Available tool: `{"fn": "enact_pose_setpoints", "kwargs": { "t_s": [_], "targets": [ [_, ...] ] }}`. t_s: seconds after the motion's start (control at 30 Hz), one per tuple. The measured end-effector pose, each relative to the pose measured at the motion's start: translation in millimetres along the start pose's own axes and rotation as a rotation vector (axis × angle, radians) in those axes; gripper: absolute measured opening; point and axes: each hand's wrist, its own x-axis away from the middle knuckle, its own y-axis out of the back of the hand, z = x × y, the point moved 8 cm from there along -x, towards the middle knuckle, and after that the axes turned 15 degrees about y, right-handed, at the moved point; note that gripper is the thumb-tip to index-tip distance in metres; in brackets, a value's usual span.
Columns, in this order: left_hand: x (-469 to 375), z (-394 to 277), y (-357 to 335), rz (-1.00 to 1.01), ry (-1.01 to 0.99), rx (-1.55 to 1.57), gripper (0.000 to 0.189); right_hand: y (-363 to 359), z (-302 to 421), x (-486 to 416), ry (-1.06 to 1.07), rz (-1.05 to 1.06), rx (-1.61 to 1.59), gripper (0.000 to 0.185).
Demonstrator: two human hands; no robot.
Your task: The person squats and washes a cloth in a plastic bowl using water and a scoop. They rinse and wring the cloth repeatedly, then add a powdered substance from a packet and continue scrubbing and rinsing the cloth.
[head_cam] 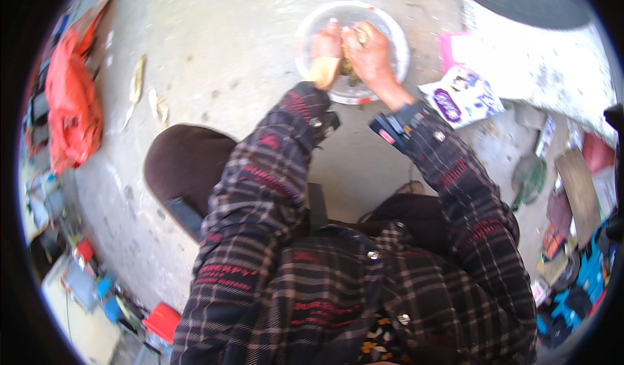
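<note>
On the floor ahead of me stands a round, whitish plastic basin (399, 36) with reddish marks on its rim. Both hands are over or inside it, close together. My left hand (326, 45) is curled with its thumb uppermost; whether anything is inside it is hidden. My right hand (371, 55) is closed around a pale, yellowish crumbly clump (361, 36), part of which shows between thumb and fingers. Below and between the hands lies loose greenish-brown plant-like matter (354, 77), blurred and partly covered by them. Dark straps or devices sit at both wrists.
To the right are a printed plastic packet (463, 94), a pale slab (541, 67) and a tire (531, 4). A red plastic bag (73, 101) lies left, near dry husks (137, 82). Assorted clutter lines both sides. My bent knee (190, 165) is below left.
</note>
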Motion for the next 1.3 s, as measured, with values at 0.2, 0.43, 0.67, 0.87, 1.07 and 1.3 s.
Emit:
{"fn": "enact_pose_setpoints", "kwargs": {
  "t_s": [0.2,0.43,0.67,0.87,1.07,1.3],
  "targets": [
    [17,-13,-13,0.21,0.01,-0.121,0.044,22,-74,-2,-0.478,-0.017,-0.595,0.036],
    [9,-10,-15,0.434,0.121,-0.072,0.046,13,-63,-10,-0.62,0.104,-0.948,0.059],
    [13,-5,-24,0.535,0.154,-0.173,0.052,6,-51,-12,-0.585,0.268,-1.019,0.048],
    [4,-2,-18,0.621,0.26,0.402,0.04,20,-50,-20,-0.415,0.208,-0.985,0.034],
    [-16,19,2,0.365,0.286,0.557,0.028,-4,-4,-7,-0.165,0.301,-0.381,0.033],
    [24,-16,-16,0.094,0.003,-0.023,0.036,21,-3,-20,-0.215,-0.026,-0.129,0.028]
  ]
}}
